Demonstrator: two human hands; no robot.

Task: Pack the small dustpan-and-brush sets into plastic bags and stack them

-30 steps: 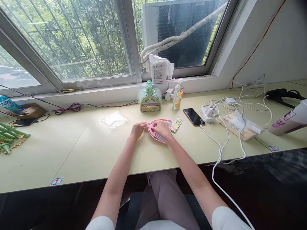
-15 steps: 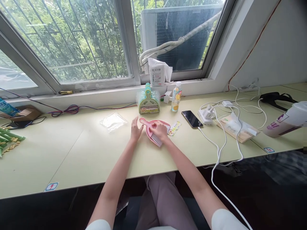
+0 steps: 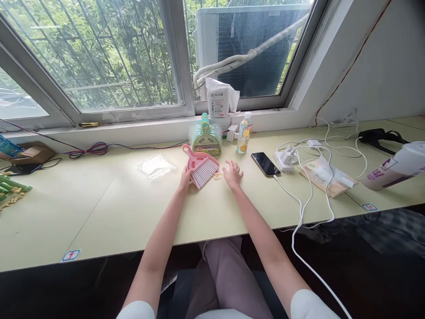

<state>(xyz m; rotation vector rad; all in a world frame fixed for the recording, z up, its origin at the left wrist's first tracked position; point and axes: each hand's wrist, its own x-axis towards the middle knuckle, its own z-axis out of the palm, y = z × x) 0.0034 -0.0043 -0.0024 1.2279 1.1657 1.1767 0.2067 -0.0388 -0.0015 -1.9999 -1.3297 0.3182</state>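
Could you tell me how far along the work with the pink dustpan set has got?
One clear bag already lies empty on the desk. The left hand holds the pink dustpan and brush tilted up; the right hand rests open beside a small paper label. A wrapped stack of dustpan sets stands unopened by the window.

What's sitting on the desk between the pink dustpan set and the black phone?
In the head view, the right hand rests flat there, with a small yellow label beside the pink dustpan set; the black phone lies farther right.
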